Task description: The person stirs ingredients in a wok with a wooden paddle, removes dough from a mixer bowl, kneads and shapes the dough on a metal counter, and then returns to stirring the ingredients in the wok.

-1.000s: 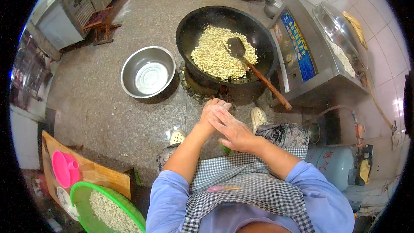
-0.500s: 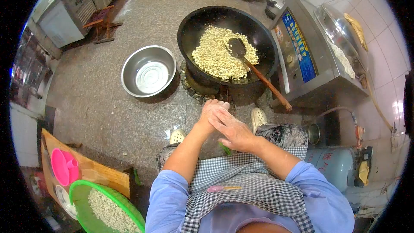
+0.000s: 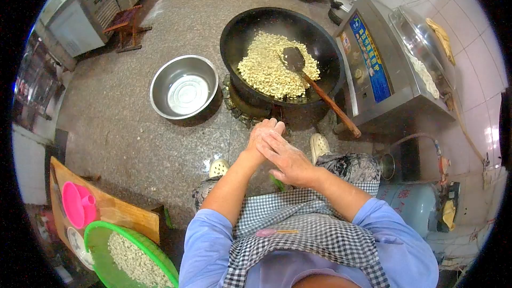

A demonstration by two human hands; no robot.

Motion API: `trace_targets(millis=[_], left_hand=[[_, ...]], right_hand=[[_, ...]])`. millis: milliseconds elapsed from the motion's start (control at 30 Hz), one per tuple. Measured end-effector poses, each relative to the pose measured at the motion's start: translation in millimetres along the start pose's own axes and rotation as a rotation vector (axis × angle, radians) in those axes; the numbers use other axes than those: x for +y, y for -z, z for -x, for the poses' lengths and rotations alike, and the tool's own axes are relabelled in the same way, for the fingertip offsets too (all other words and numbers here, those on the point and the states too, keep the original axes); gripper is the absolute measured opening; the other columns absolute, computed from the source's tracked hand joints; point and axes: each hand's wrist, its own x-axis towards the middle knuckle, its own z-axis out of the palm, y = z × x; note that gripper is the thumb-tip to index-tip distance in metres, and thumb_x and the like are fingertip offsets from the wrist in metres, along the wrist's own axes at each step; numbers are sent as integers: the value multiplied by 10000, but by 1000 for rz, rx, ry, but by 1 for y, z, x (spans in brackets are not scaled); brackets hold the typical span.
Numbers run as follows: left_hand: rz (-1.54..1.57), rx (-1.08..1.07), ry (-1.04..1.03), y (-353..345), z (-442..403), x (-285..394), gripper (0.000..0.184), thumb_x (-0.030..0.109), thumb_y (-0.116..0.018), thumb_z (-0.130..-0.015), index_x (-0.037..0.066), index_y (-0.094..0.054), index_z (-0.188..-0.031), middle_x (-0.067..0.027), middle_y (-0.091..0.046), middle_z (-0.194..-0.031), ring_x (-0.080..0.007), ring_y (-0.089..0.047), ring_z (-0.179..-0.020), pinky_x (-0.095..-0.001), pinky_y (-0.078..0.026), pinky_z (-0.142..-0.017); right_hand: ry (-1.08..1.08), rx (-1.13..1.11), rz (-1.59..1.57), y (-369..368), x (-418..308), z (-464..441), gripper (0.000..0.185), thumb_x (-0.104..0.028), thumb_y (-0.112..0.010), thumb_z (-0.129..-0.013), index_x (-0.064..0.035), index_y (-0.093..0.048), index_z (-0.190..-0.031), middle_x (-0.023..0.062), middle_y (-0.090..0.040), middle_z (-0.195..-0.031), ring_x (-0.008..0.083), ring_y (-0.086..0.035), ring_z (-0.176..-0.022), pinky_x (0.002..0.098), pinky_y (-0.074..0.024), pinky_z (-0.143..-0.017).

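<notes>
My left hand is bent at the knuckles, its fingers curled and partly hidden, with whitish powder on the skin. Across the back of it lies my right hand, fingers stretched out and nothing held. Both are in front of a large black wok. In the wok is a heap of small pale-yellow pieces. A spatula with a dark blade and wooden handle rests on the heap, its handle leaning over the rim toward the lower right.
A metal basin stands left of the wok. At the lower left, a wooden board bears a pink scoop beside a green basket of pale pieces. On the right are a steel machine and a gas cylinder.
</notes>
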Motion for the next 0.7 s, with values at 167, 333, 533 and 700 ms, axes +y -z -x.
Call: trace_targets(millis=[167,333,533,700], left_hand=[[-2,38,-14,-1,0,-2,182,211,-559,-740,90,-529,-872,-120,-529,-823,-323,-533,-839,-417,-454,-721],[32,67,2,1,0,-1,217,227,-554,-744,97,-542,-917,-114,-557,-873,-319,-538,-857,-412,-459,-737],[-25,-79,34,7,1,2,326,230,-527,-765,119,-562,-1069,-125,-592,-1017,-317,-544,-920,-420,-457,-789],[-32,42,-30,-7,6,-8,399,237,-520,-774,136,-548,-1158,-116,-551,-1180,-299,-517,-1063,-401,-443,-886]], right_hand=[[-14,-11,-2,-2,1,-1,794,-87,-722,-661,-70,-329,-1351,213,-270,-1406,386,-229,-1324,433,-322,-1046],[2,-5,6,-2,0,-1,793,-90,-723,-658,-58,-331,-1346,214,-278,-1400,387,-233,-1321,435,-321,-1046],[-11,-15,13,-5,1,-1,801,-97,-725,-651,-55,-329,-1346,217,-277,-1399,391,-225,-1323,437,-315,-1048],[3,-3,-9,-6,1,-1,806,-95,-726,-648,-47,-326,-1345,218,-270,-1400,393,-217,-1325,439,-312,-1049]])
